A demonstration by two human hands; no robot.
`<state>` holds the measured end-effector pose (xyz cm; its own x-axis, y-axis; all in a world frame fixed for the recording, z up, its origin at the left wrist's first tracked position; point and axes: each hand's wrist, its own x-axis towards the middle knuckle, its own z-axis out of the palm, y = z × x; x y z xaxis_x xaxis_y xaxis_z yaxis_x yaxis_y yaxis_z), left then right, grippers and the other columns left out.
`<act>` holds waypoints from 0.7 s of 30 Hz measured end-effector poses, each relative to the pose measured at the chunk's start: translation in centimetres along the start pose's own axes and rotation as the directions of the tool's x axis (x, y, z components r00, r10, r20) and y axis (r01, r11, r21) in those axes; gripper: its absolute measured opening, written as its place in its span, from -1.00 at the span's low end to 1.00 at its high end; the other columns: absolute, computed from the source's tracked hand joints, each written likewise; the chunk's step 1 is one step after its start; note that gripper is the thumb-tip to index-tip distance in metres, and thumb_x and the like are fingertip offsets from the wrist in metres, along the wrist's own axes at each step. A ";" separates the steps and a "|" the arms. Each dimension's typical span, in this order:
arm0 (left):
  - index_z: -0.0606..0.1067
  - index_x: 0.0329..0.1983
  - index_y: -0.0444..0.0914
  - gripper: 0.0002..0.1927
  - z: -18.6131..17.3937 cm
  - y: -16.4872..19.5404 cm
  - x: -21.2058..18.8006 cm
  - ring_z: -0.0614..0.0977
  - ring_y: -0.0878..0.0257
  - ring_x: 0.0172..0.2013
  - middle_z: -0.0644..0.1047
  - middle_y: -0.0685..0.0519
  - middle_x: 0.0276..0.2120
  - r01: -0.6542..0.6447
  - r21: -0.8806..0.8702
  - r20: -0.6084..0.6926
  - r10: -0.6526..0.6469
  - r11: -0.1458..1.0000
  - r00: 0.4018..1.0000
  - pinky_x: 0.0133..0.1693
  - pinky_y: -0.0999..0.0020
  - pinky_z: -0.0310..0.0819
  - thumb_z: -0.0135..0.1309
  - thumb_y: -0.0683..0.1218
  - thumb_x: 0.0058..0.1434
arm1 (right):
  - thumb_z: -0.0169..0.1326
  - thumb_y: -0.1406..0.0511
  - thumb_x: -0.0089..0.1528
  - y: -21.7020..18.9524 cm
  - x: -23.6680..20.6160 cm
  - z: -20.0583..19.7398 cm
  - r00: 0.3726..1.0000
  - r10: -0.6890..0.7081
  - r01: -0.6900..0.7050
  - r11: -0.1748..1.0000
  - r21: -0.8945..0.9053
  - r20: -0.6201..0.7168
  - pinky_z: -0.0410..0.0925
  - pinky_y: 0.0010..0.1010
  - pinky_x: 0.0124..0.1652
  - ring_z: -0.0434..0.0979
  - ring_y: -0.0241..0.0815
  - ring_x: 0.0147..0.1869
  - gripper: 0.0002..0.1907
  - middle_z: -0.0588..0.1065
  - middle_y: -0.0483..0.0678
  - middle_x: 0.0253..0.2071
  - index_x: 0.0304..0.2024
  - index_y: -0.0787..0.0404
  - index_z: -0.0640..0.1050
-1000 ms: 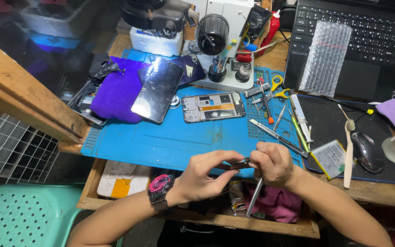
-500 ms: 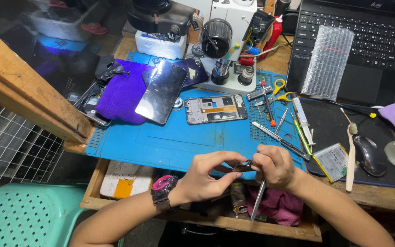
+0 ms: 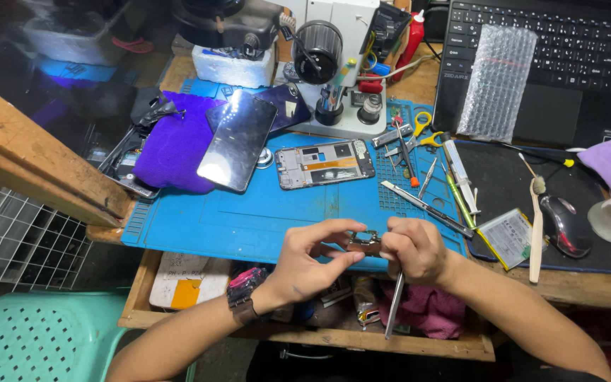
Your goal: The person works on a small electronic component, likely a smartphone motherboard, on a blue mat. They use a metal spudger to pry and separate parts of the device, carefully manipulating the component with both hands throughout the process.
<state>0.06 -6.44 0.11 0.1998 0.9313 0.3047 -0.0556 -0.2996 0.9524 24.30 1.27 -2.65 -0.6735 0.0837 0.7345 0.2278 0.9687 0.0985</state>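
Two bare hands meet at the near edge of the blue repair mat (image 3: 249, 219), at about 6 o'clock of the worktop. The left hand (image 3: 309, 265) pinches a small dark component (image 3: 364, 244) between thumb and fingertips, its fingers closed on the part; the right hand (image 3: 411, 249) is closed on the same part from the 3 o'clock side while also gripping a slim metal tool (image 3: 394, 308) whose shaft hangs down toward the tray below the worktop. What kind of part this is cannot be told at this size. To do this step well, it seems wise to keep both wrists low and close together, hold the part over the mat so that anything dropped lands there, and work the tool with light pressure and no prying force. At 12 o'clock from the hands lies an opened phone frame (image 3: 325, 163), with a detached dark screen panel (image 3: 237, 140) at its 9 o'clock, leaning on a purple cloth (image 3: 175, 145). Screwdrivers, tweezers and yellow-handled scissors (image 3: 422, 127) lie at 2 o'clock, a flat battery (image 3: 507, 237) at 3 o'clock. Compared with the frames half a second and one second earlier, hands, part and tool keep almost the same pose; only the view has shifted slightly.
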 end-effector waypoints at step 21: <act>0.54 0.15 -0.28 -0.58 -0.3 0.7 0.1 0.69 0.37 -0.12 0.64 0.05 -0.14 -0.001 -0.073 -0.023 -0.001 0.997 1.000 -0.09 0.46 0.69 0.25 -0.30 0.21 | -0.04 0.49 0.38 -0.9 3.0 -2.6 0.697 0.717 -0.574 0.558 0.600 0.000 0.33 -0.62 -0.39 0.36 -0.46 -0.39 -0.90 0.42 0.09 0.02 -0.08 0.29 0.34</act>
<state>-0.23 -6.51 0.80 0.1769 0.9362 0.3036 -0.1274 -0.2841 0.9503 23.89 0.00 1.25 -0.3065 0.7527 0.5826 0.0919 0.6326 -0.7690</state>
